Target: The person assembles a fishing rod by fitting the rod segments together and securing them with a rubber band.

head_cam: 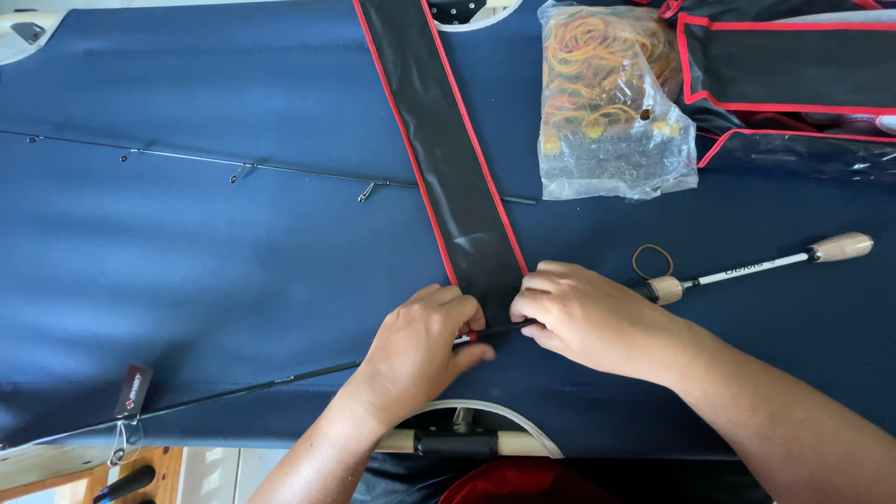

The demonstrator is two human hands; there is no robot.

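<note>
Table point(187, 280): covered in dark blue cloth, filling most of the view; its near edge shows a curved cut-out just below the hands.
Open room: wide bare cloth to the left, between the two rod pieces; the right side is more crowded.
Sleeve point(448, 159): long black cloth sleeve with red piping, running from the far edge down and slightly right; its near end lies at the hands.
Rod point(280, 381): thin dark fishing rod section, long axis nearly level, rising a little from lower left to upper right; its pale cork handle point(840, 247) points right, past the right wrist.
Second rod piece point(233, 166): slim tip section with small guides, lying well apart across the far left.
Bag point(607, 103): clear plastic, full of rubber bands, beside the sleeve.
Left hand point(420, 345): fingers pinched on the rod at the sleeve's end.
Right hand point(583, 317): fingers curled down, closed on the rod and the sleeve's corner.
Rubber band point(652, 260): single loose loop, just beside the handle.
Tag point(133, 390): small, hanging on the rod at lower left.
</note>
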